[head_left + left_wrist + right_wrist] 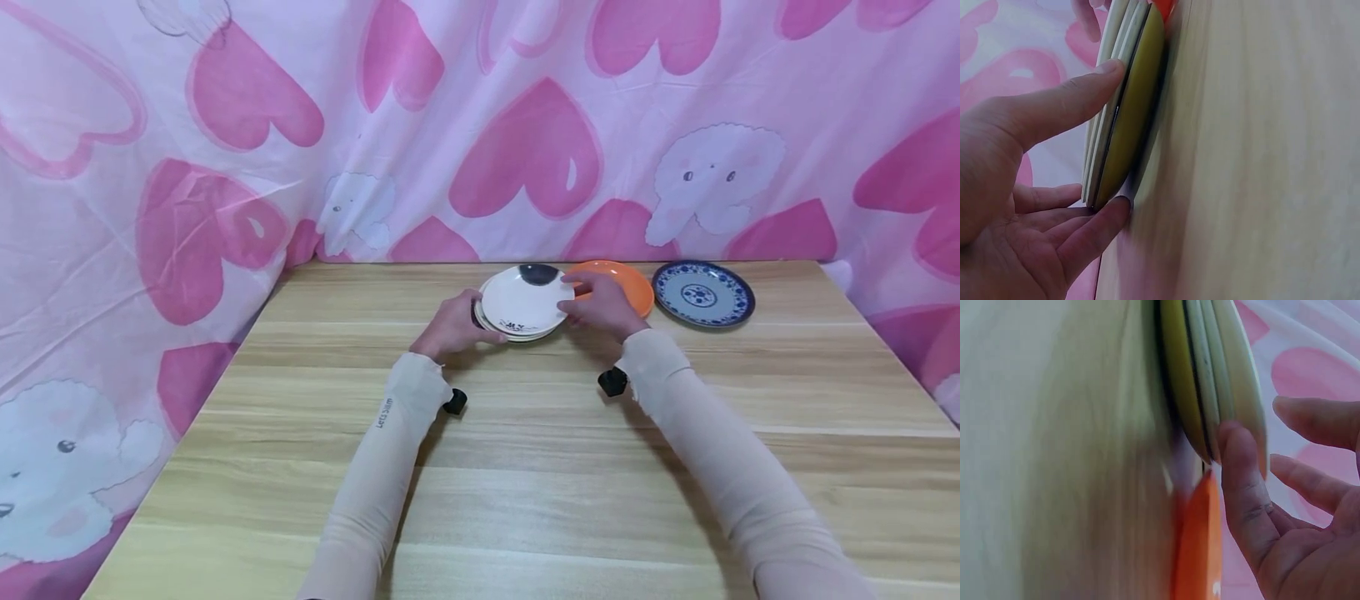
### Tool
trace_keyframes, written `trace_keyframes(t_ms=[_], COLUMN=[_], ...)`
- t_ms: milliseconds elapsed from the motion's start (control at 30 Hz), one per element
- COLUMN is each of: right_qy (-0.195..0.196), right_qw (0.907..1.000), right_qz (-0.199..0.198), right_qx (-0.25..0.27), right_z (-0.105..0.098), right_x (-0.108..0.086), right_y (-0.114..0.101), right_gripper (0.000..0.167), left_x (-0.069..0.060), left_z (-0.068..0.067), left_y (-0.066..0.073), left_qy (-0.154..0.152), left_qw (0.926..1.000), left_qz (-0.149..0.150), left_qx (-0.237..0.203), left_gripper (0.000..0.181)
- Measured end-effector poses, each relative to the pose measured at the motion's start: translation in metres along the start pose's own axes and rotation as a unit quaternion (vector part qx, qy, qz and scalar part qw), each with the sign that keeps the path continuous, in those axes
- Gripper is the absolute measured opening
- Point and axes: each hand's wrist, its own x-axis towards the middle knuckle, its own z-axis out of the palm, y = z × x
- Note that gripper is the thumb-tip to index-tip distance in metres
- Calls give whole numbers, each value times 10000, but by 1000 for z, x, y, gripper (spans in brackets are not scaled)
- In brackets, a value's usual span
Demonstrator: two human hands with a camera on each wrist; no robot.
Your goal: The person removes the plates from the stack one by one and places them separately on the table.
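Pink heart curtain [532, 150], head view: hung behind and to the left of the worktop [480, 500].
Blue-and-white plate [702, 293], head view: laid flat at the far right, beyond the orange plate.
Orange plate [632, 285], head view: set just beside the stack and partly covered by the right hand [597, 307], which stands in front of it.
Stack of plates [517, 337], head view: found near the back edge of the worktop, between both hands.
White top plate [525, 298], head view: faced upward; round, so no long axis is shown; its dark patch [539, 274] is pointed toward the curtain, its lettering [517, 326] toward the person.
Left hand [453, 323], left wrist view: clamped on the stack, the thumb laid across the rims, the fingers placed at the other side and below.
Yellow-sided bottom plate [1132, 125], left wrist view: held lowest, nearest the worktop; whether contact is made cannot be told.
Right hand, right wrist view: thumb and fingers spread apart, the thumb tip rested against the rims.
Orange plate, right wrist view: seen low, close by the stack's edge.
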Motion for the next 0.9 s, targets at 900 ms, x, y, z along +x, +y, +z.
trace_keyframes(t_ms=[900], right_qy=[507], right_qw=[9964], right_qz=[377], right_qx=[563], right_z=[20], right_x=[5], right_y=[-1], right_gripper=[61], left_x=[8], left_z=[-8], left_y=[-3], left_qy=[-160], left_qw=[9998], left_qz=[-33], left_qx=[129], left_gripper=[85])
